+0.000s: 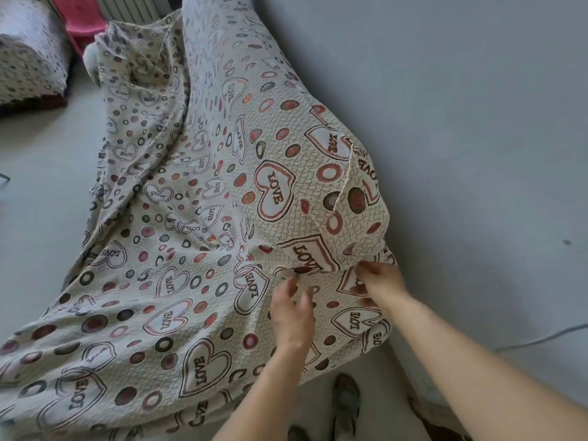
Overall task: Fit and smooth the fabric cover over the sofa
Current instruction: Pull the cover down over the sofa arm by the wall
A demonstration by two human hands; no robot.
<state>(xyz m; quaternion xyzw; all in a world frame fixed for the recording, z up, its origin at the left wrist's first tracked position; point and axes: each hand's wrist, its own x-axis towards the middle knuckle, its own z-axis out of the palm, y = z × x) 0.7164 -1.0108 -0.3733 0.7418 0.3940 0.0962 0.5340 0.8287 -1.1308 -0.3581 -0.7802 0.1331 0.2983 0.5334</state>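
A cream fabric cover (197, 237) printed with hearts, the word LOVE and coloured rings lies draped over the whole sofa, with folds running along the crease between seat and backrest. At the near end the cover wraps the armrest corner (353, 198), where a seam edge shows. My right hand (380, 280) pinches the fabric just under that corner, fingers curled into the cloth. My left hand (292, 308) hovers over the seat fabric beside it, fingers loosely spread and slightly blurred, holding nothing.
A plain grey wall (461, 122) runs along the sofa's right side. A second seat in a similar dotted cover (28, 58) stands at the upper left, with something pink (79, 17) behind it. Grey floor (38, 160) lies left of the sofa. A shoe (345, 402) shows below.
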